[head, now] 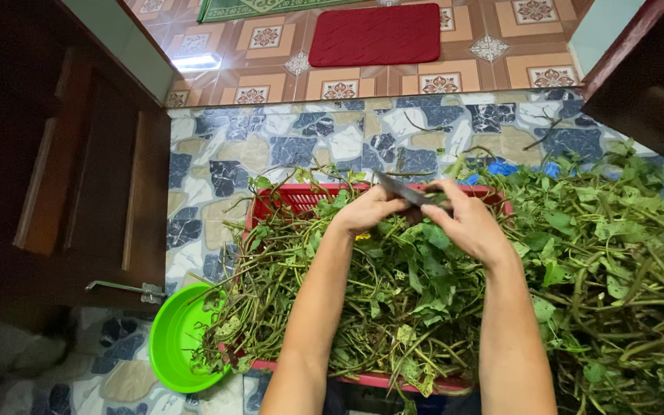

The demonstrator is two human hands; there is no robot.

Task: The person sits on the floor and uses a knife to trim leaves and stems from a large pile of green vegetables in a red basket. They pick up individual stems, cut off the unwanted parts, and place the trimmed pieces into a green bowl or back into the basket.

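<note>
My left hand (368, 208) and my right hand (469, 224) meet above a red plastic basket (290, 197) heaped with green leafy vines (393, 292). A dark knife blade (403, 190) runs between the two hands; the left hand closes around its handle end. My right hand's fingers pinch a thin stem against the blade. Both forearms reach up from the bottom edge of the view.
A large loose pile of vines (616, 261) lies to the right on the patterned tile floor. A bright green plastic bowl (174, 338) sits at the basket's lower left. A dark wooden door (78, 177) stands on the left, a red mat (376, 34) beyond.
</note>
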